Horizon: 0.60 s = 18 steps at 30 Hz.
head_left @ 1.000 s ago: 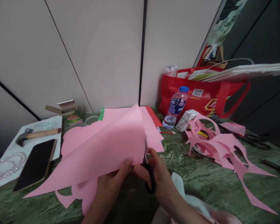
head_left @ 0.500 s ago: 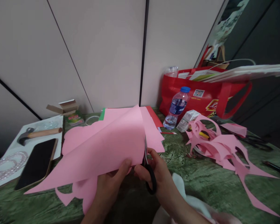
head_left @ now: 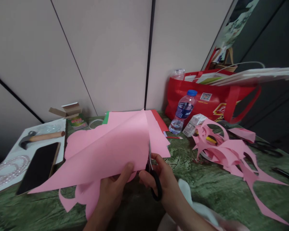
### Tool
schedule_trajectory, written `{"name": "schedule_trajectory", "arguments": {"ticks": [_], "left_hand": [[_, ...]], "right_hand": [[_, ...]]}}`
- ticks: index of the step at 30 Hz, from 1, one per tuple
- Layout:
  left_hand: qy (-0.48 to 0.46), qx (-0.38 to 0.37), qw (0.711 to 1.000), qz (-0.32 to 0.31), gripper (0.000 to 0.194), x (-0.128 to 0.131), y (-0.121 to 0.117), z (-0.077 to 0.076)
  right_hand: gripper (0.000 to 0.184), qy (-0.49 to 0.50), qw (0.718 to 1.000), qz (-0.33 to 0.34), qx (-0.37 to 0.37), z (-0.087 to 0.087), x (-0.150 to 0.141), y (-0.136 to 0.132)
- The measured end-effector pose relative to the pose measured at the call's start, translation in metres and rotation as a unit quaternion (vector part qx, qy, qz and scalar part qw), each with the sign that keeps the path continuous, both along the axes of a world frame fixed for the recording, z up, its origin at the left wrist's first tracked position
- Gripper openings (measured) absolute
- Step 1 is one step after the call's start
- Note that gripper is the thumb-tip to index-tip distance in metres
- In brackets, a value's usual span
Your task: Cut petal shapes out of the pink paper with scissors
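My left hand [head_left: 117, 184] pinches the lower edge of a folded sheet of pink paper [head_left: 110, 147], thumb on top and fingers hidden beneath. In my right hand [head_left: 162, 176] is a pair of scissors [head_left: 156, 186] with black handles. The blades stand upright against the right edge of the sheet, close to the fold; how far apart they are I cannot tell. Rounded pink cut-outs [head_left: 92, 195] lie below and behind the sheet. More flat pink sheets [head_left: 159, 138] are stacked at the back, over red and green paper.
To the right lies a heap of pink scraps [head_left: 233, 154], with a water bottle [head_left: 183, 112] and a red bag [head_left: 204, 94] behind. At left are a hammer [head_left: 43, 137], a phone [head_left: 39, 168], strung beads [head_left: 9, 170] and a small opened box [head_left: 75, 118].
The sheet's left tip has risen slightly and shifted a little right. Both hands keep nearly the same place and grip, with the scissors still at the sheet's right edge.
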<state>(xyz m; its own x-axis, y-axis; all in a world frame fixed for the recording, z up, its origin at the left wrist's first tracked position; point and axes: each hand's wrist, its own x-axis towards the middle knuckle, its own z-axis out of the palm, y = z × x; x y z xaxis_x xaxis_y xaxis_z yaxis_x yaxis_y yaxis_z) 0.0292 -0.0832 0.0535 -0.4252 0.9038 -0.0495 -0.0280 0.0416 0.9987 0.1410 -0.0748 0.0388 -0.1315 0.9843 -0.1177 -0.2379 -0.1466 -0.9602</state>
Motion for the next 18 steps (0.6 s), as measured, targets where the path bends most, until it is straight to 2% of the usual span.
{"name": "schedule_trajectory", "arguments": {"ticks": [7,18], "left_hand": [[-0.017,0.004,1.0,0.001,0.02,-0.002,0.001,-0.001],[-0.031,0.017,0.999,-0.016,0.026,-0.01,0.007,-0.006]], "right_hand": [[0.048,-0.001,1.0,0.007,0.013,-0.004,0.0,-0.001],[0.053,-0.019,1.0,0.012,0.017,-0.01,-0.002,0.0]]}}
